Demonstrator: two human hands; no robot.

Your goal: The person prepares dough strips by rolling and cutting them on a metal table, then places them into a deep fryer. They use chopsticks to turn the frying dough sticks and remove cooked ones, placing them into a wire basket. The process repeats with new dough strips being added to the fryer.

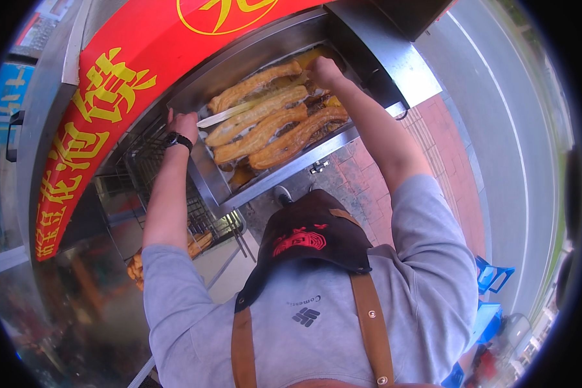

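Observation:
A pale strip of dough stretches across a steel fryer of hot oil, its middle down among the frying pieces. At the fryer's left rim, my left hand, with a black watch on its wrist, is closed on the near-white end of the strip. My right hand is curled low over the far right side of the oil, where the other end runs up to it; its fingertips are hidden. Several golden fried dough sticks float side by side below the strip. One more dough stick floats above it.
Wire racks stand left of the fryer, with finished fried dough sticks lower down. A red banner with yellow writing curves along the far side. A steel side panel flanks the right; paving and a road lie beyond.

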